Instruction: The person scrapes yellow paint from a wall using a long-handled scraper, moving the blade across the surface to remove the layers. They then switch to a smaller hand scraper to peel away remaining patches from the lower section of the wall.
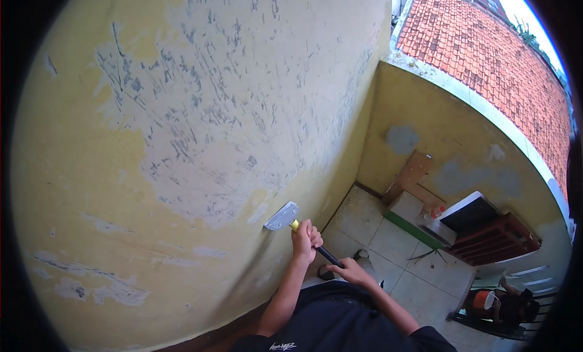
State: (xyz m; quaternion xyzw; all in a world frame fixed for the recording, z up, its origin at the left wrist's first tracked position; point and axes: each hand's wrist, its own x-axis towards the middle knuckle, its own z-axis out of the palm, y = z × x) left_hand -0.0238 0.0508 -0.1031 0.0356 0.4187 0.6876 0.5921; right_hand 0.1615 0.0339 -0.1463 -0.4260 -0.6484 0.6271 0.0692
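A wall scraper with a wide metal head, a yellow collar and a black handle is tilted against the yellow wall. Its head meets or nearly meets the paint, below a large pale patch full of grey scrape marks. My left hand is wrapped round the handle close to the collar. Lower down, my right hand grips the same handle near its end. Both hands are closed, and part of the handle shows between them.
A low wall meets the scraped wall at a corner. On the tiled floor are a green-and-white box, a wooden board and a dark red slatted piece. A person with an orange bucket is at lower right.
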